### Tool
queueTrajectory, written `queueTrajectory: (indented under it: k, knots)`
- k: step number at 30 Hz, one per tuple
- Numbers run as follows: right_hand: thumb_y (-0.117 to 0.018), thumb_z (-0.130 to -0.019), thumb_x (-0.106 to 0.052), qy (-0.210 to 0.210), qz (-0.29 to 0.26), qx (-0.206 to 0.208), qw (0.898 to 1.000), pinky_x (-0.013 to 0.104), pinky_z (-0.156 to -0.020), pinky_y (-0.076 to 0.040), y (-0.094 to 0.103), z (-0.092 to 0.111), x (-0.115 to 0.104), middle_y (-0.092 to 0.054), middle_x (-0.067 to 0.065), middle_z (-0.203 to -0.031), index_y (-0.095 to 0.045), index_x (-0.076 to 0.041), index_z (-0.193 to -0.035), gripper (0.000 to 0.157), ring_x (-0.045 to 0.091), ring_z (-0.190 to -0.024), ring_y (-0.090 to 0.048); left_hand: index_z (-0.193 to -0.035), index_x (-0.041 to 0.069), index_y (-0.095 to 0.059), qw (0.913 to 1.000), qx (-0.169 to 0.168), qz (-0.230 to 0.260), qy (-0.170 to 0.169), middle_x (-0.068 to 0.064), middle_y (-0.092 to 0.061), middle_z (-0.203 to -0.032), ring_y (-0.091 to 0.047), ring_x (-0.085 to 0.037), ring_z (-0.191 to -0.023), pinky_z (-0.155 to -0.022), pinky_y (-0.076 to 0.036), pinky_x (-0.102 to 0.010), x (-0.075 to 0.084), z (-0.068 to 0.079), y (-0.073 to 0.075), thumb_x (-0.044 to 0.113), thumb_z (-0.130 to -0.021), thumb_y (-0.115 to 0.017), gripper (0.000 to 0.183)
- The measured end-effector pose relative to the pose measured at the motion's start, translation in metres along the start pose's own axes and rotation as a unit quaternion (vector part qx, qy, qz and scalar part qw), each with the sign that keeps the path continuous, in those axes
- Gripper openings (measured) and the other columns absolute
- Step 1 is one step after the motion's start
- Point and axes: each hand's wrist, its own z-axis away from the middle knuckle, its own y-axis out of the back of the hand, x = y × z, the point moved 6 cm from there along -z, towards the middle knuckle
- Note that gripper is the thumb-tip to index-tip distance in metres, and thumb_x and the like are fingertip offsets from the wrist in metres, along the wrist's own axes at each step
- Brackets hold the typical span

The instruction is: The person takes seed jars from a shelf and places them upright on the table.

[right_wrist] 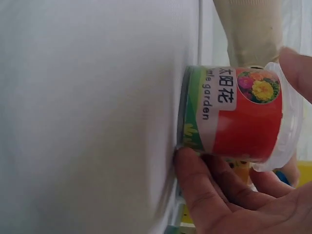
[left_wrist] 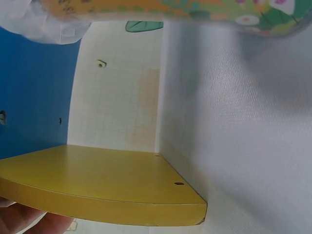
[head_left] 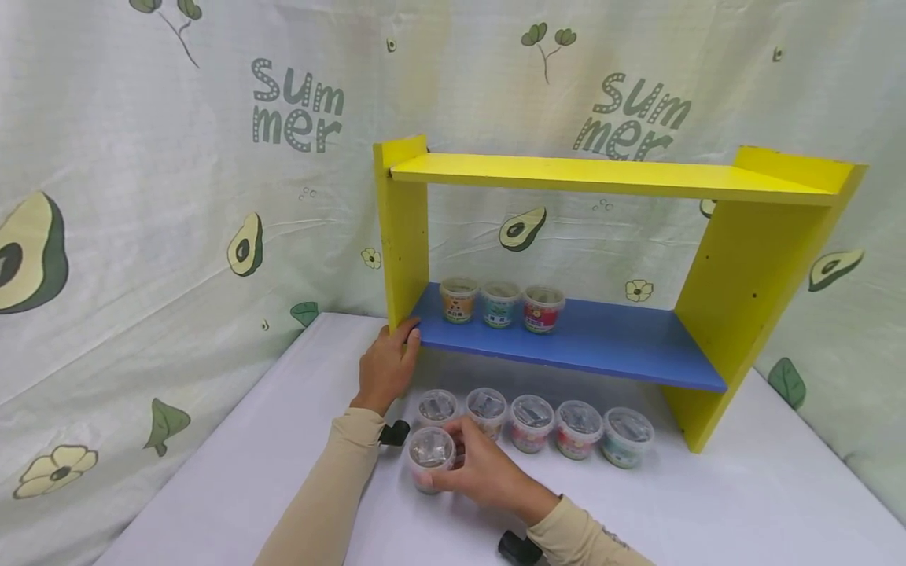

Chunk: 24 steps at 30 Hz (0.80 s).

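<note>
My right hand (head_left: 488, 468) holds a small clear plastic tub (head_left: 431, 450) upright at the table's front, thumb on one side and fingers on the other. In the right wrist view this tub (right_wrist: 239, 114) shows a red and green label with a flower picture and a white rim; its base is at the tabletop. My left hand (head_left: 385, 365) grips the front edge of the yellow left side panel (head_left: 406, 244) of a yellow and blue shelf unit. In the left wrist view, the fingers (left_wrist: 22, 219) show partly behind the yellow panel (left_wrist: 102, 175).
Several similar tubs (head_left: 532, 424) stand in a row on the white table (head_left: 743, 503), below the shelf's front. Three more, labelled orange (head_left: 458, 305), teal (head_left: 499, 311) and red (head_left: 542, 314), stand at the left of the blue shelf board (head_left: 616, 338). A patterned cloth (head_left: 460, 79) hangs behind.
</note>
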Motion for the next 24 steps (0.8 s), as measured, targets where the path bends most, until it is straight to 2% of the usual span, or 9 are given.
queueTrajectory:
  k: [5, 10, 17, 24]
  knots:
    - [-0.085, -0.08, -0.036, -0.02, 0.033, -0.017, 0.999, 0.031, -0.083, -0.052, 0.007, 0.004, -0.002, -0.06, 0.002, -0.111, -0.05, -0.007, -0.131, 0.068, 0.017, -0.103, -0.06, -0.135, 0.025, -0.063, 1.0, 0.0, 0.003, -0.005, -0.019, -0.064, -0.107, -0.065, -0.035, -0.082, -0.062, -0.052, -0.054, 0.001, 0.003, -0.003, 0.047, -0.106, -0.039, 0.044]
    - [-0.081, -0.084, -0.034, -0.004, 0.06, -0.026, 0.998, 0.032, -0.085, -0.053, 0.017, 0.007, -0.012, -0.062, 0.002, -0.112, -0.054, -0.005, -0.13, 0.06, 0.02, -0.106, -0.061, -0.135, 0.025, -0.064, 1.0, -0.004, 0.001, 0.003, -0.019, -0.064, -0.106, -0.064, -0.035, -0.082, -0.063, -0.052, -0.054, 0.0, 0.003, -0.004, 0.047, -0.106, -0.038, 0.044]
    - [-0.07, -0.094, -0.035, 0.018, 0.107, 0.009, 0.994, 0.033, -0.082, -0.053, 0.037, 0.007, -0.025, -0.065, -0.002, -0.111, -0.065, -0.011, -0.119, 0.035, 0.02, -0.103, -0.064, -0.134, 0.023, -0.064, 0.9999, 0.009, 0.003, -0.006, -0.019, -0.063, -0.103, -0.064, -0.036, -0.077, -0.06, -0.051, -0.054, 0.002, 0.0, -0.001, 0.046, -0.106, -0.039, 0.044]
    - [-0.064, -0.099, -0.031, 0.024, 0.085, 0.037, 0.995, 0.035, -0.079, -0.053, 0.057, 0.007, -0.033, -0.067, -0.004, -0.104, -0.067, -0.011, -0.115, 0.025, 0.016, -0.095, -0.064, -0.134, 0.023, -0.064, 1.0, 0.003, -0.001, -0.006, -0.021, -0.063, -0.105, -0.065, -0.037, -0.079, -0.061, -0.051, -0.055, 0.0, -0.001, 0.002, 0.045, -0.106, -0.04, 0.043]
